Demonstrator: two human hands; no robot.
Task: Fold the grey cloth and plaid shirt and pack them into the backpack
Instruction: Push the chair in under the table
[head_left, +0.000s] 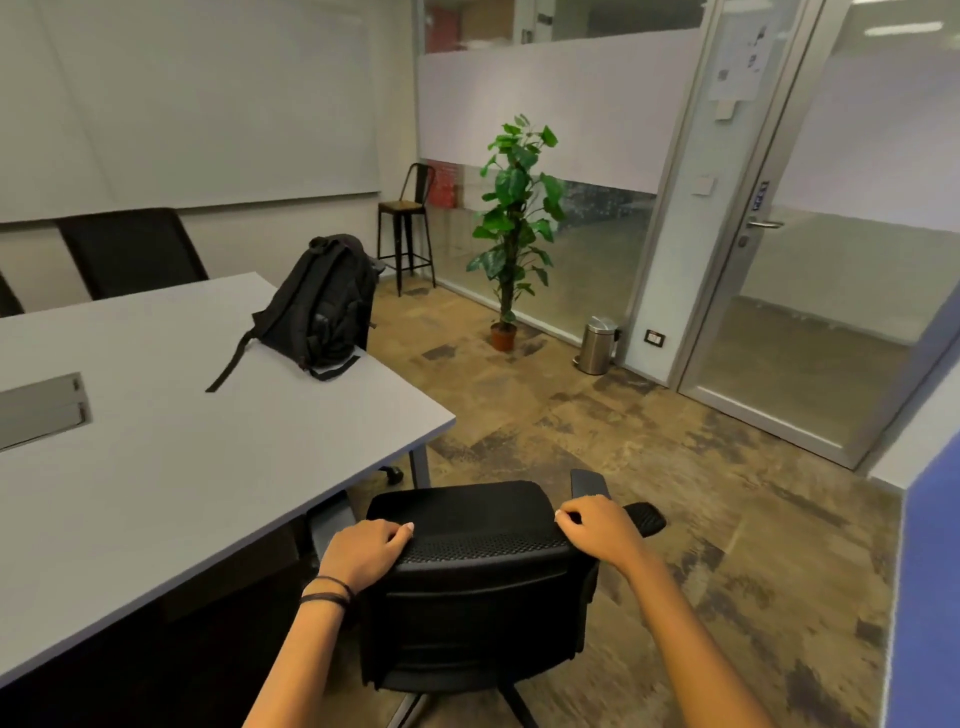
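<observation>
At table (182, 467) corner: left hand (363, 553) and right hand (597, 530) each curled over office chair (478, 597) backrest. 1 backpack (322, 306) stands on far edge; cloth, shirt unseen. Advised: roll chair evenly, clear of table.

I count 1 backpack (322, 306), 1 table (208, 467), 1 stool (408, 228), 1 plant (517, 208), 1 bin (597, 345); at least 2 chairs: near chair (467, 613), far chair (130, 252).

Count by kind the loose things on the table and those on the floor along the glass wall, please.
backpack: 1
bar stool: 1
potted plant: 1
pedal bin: 1
Total: 4
</observation>
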